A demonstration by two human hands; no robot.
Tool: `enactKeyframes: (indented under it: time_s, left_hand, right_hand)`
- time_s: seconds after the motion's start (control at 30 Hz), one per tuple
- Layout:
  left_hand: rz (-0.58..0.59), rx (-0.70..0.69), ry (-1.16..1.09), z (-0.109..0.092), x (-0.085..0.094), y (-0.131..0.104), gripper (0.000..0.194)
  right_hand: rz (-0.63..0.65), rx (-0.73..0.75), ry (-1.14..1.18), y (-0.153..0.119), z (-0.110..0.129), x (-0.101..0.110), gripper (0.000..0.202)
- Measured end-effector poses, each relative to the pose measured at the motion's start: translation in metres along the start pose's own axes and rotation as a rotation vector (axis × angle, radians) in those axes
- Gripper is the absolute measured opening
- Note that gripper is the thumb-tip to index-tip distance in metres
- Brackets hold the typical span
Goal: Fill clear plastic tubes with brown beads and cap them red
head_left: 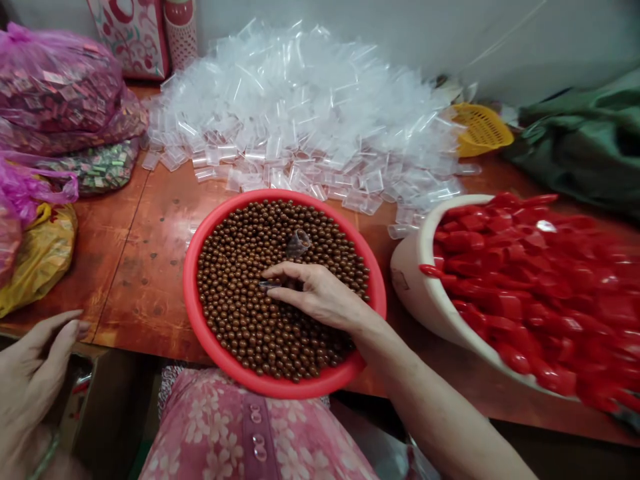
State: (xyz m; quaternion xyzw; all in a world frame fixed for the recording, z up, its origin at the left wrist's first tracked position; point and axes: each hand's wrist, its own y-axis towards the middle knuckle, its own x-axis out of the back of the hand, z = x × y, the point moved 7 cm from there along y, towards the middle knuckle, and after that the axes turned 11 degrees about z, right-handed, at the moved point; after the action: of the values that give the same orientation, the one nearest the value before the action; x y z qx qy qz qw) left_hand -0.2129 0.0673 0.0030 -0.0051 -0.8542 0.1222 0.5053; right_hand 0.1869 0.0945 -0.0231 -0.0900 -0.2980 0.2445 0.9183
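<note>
Clear piece [270, 285], at the surface of the beads [235, 287] in the basin [191, 287].
The right hand [320, 293] grips it between thumb and fingers, which mostly hide its shape; a tube [299, 244] tilts in the beads just beyond. Pinch lightly and work inside the rim to limit spillage. The left hand [35, 373] has a released grip near the counter [125, 287] edge. The tub [411, 277] of red parts [505, 280] stands right of the basin.
</note>
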Motion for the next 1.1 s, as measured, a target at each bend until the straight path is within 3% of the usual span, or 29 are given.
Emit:
enactKeyframes:
  time_s: [0.1, 0.27, 0.37, 0.43, 0.53, 0.7, 0.87, 0.97, 1.1]
  left_hand:
    - [0.063, -0.137, -0.151, -0.055, -0.018, 0.005, 0.024]
    - [0.167, -0.710, -0.232, -0.152, -0.064, -0.005, 0.022]
    - [0.267, -0.983, -0.221, -0.191, -0.088, -0.022, 0.023]
    - [0.329, -1.088, -0.150, -0.209, -0.102, -0.031, 0.025]
    - [0.372, -1.152, -0.051, -0.227, -0.115, -0.036, 0.030]
    - [0.395, -1.127, 0.003, -0.243, -0.132, -0.030, 0.032]
    - [0.460, -1.043, -0.277, -0.246, -0.135, -0.015, 0.017]
    - [0.514, -0.943, -0.428, -0.245, -0.129, -0.004, 0.012]
    - [0.501, -0.811, -0.388, -0.242, -0.117, 0.011, 0.008]
  right_hand:
    - [0.034, -0.013, -0.083, 0.003, 0.002, 0.000, 0.016]
    - [0.231, -0.046, -0.054, 0.013, 0.002, -0.007, 0.016]
    - [0.382, -0.160, 0.139, 0.019, -0.008, -0.014, 0.014]
    - [0.464, -0.258, 0.295, 0.020, -0.015, -0.020, 0.012]
    - [0.535, -0.306, 0.445, 0.024, -0.018, -0.026, 0.009]
    - [0.616, -0.321, 0.505, 0.031, -0.020, -0.035, 0.013]
    - [0.650, -0.294, 0.502, 0.031, -0.017, -0.032, 0.013]
    - [0.584, -0.230, 0.448, 0.027, -0.010, -0.021, 0.018]
    - [0.303, -0.071, 0.209, 0.020, 0.003, 0.004, 0.024]
